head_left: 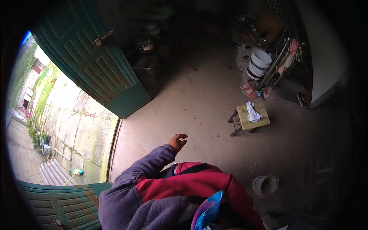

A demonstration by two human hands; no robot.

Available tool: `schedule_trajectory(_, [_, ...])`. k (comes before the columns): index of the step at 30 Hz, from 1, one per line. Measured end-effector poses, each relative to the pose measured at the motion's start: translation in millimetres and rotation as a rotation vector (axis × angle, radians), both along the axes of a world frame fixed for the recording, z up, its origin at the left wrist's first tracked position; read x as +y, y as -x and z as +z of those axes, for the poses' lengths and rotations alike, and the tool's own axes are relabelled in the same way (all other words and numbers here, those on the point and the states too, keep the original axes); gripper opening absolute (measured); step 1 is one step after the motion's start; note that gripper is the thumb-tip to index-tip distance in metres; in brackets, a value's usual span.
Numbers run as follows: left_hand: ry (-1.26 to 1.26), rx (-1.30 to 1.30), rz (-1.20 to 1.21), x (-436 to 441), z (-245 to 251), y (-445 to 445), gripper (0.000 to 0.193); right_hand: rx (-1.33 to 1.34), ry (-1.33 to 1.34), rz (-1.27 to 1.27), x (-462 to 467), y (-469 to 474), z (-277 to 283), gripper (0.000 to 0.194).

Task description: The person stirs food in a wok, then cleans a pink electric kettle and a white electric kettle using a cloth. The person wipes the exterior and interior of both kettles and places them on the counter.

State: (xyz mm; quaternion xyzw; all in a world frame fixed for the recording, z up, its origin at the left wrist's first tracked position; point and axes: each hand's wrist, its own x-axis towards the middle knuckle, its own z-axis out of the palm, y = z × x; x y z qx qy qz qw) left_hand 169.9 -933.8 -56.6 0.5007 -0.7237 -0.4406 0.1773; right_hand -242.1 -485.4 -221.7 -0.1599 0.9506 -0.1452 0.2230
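Note:
My left hand (177, 142) hangs over the bare concrete floor (184, 115), in front of my red and purple fleece jacket (187, 179). Its fingers are loosely curled, with a gap between thumb and forefinger and nothing held in it. My right hand is out of view. Ahead and to the right stands a small wooden stool (244, 116) with dark legs. A crumpled white cloth (253, 113) lies on its top.
A green panelled door (95, 66) stands open at the left, and another green door leaf (66, 204) is behind it. Pink slippers (249, 91) and white buckets (258, 63) are beyond the stool. Another bucket (263, 186) sits at my right. Daylight falls on outdoor paving (74, 115).

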Motion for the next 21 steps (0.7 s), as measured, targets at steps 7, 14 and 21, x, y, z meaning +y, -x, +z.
schedule_trajectory(7, [-0.161, 0.023, 0.100, -60, -15, -11, 0.031, -0.374, 0.049, 0.157, -175, 1, -22, 0.018])
schedule_trajectory(14, [-0.211, 0.069, 0.138, -160, -40, 58, 0.028, -0.471, -0.024, 0.243, -299, 86, -32, 0.020])
schedule_trajectory(21, [-0.205, 0.221, 0.370, -261, -4, 128, 0.025, -0.337, -0.103, 0.485, -443, 267, -22, 0.021])
